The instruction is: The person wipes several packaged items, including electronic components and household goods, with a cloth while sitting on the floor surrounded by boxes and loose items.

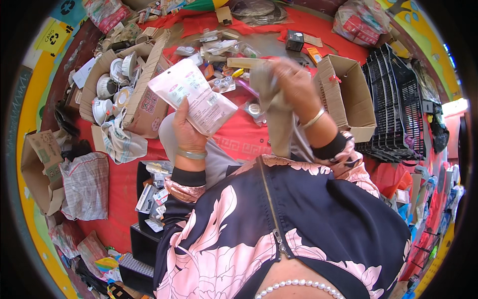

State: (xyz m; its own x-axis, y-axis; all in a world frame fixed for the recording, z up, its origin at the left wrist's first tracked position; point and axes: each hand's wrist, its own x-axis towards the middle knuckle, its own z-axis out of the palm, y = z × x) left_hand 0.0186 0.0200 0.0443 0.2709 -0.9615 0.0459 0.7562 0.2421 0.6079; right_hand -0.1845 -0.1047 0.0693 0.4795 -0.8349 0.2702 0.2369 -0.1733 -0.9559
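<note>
My left hand (188, 127) grips the lower edge of a flat white and pink packet (204, 97), thumb on its printed face. The packet tilts up to the left, above my lap. To its right, my right hand (298, 92) is raised and smeared by motion. A greyish-brown cloth (278, 122) hangs down from its closed fingers toward my lap. Packet and cloth are apart. Beyond them, small packaged goods (221, 47) lie in a loose heap on the red floor covering (234, 142).
A cardboard box (144, 107) of white round lamp-like fittings stands at left. On the right are an open cardboard box (356, 99) and a black plastic crate (396, 107). A woven sack (87, 187) and a black container (144, 202) of small packages sit nearer left.
</note>
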